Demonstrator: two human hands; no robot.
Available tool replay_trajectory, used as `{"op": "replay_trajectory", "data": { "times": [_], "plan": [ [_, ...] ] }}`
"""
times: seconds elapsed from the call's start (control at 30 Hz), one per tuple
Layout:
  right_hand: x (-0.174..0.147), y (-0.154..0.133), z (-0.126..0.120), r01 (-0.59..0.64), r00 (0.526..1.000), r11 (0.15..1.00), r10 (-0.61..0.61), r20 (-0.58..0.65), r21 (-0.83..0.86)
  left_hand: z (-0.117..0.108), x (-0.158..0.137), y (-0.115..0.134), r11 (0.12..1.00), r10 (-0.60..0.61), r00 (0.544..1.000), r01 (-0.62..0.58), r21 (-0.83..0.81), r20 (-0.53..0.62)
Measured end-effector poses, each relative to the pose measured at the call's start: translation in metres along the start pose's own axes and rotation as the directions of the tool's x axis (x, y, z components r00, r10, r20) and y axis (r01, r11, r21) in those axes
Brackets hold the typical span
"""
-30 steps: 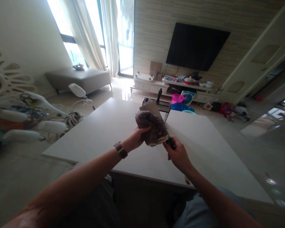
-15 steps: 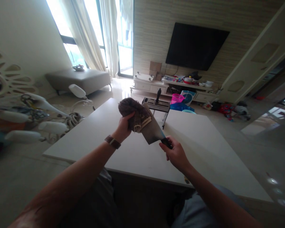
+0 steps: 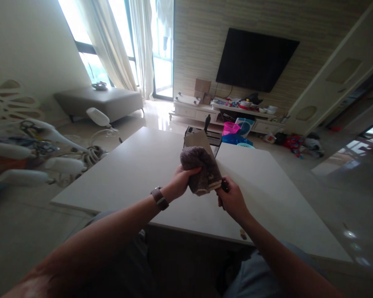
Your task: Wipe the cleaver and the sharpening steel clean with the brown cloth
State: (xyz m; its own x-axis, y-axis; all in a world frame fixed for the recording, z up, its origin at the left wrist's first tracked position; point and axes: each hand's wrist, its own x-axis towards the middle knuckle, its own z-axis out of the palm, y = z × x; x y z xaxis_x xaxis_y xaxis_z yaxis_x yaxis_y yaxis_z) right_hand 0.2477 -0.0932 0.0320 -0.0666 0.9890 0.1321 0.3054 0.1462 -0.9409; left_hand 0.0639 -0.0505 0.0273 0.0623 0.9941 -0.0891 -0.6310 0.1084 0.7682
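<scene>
My right hand (image 3: 231, 199) grips the dark handle of a broad cleaver (image 3: 197, 139), held above the white table (image 3: 149, 165). The blade points away from me and its far end shows above the cloth. My left hand (image 3: 182, 182) clutches a brown fluffy cloth (image 3: 202, 174) wrapped over the blade close to the handle. A brown watch sits on my left wrist.
A black knife rack (image 3: 209, 134) with one dark handle stands at the table's far edge. Left of the table lie cables and white devices (image 3: 65, 159) on the floor. Beyond are a grey bench (image 3: 99, 101), a TV cabinet (image 3: 230, 111) and pink and blue baskets (image 3: 236, 130).
The cloth was at the blade's far tip half a second ago; my left hand has drawn it back down the blade to near the handle. My right hand stays put.
</scene>
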Motion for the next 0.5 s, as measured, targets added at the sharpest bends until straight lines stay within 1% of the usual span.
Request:
{"op": "replay_trajectory", "data": {
  "times": [0.1, 0.2, 0.23, 0.3, 0.37, 0.43, 0.5],
  "plan": [
    [0.001, -0.003, 0.0, -0.011, 1.0, 0.999, 0.011, 0.005, 0.038, -0.004, 0.01, 0.013, 0.999, 0.05, 0.997, -0.051, -0.016, -0.054],
    [0.0, -0.005, 0.0, -0.026, 1.0, 0.998, 0.025, 0.018, 0.056, -0.015, 0.023, 0.033, 0.988, 0.123, 0.982, -0.134, -0.072, -0.142],
    [0.0, -0.006, 0.0, -0.029, 0.999, 0.998, 0.028, 0.018, 0.061, -0.02, 0.028, 0.04, 0.985, 0.13, 0.979, -0.146, -0.091, -0.156],
    [-0.001, -0.005, -0.001, -0.029, 1.0, 0.997, 0.029, 0.012, 0.068, -0.028, 0.033, 0.051, 0.986, 0.102, 0.985, -0.119, -0.118, -0.137],
    [-0.001, -0.004, -0.002, -0.025, 1.0, 0.997, 0.025, -0.001, 0.072, -0.034, 0.033, 0.057, 0.988, 0.078, 0.991, -0.091, -0.126, -0.106],
    [0.0, -0.003, -0.003, -0.018, 1.0, 0.997, 0.02, -0.016, 0.071, -0.034, 0.028, 0.055, 0.991, 0.071, 0.994, -0.08, -0.11, -0.084],
    [0.001, -0.001, -0.004, -0.012, 1.0, 0.997, 0.014, -0.028, 0.073, -0.03, 0.02, 0.046, 0.995, 0.054, 0.998, -0.057, -0.079, -0.04]
  ]
}}
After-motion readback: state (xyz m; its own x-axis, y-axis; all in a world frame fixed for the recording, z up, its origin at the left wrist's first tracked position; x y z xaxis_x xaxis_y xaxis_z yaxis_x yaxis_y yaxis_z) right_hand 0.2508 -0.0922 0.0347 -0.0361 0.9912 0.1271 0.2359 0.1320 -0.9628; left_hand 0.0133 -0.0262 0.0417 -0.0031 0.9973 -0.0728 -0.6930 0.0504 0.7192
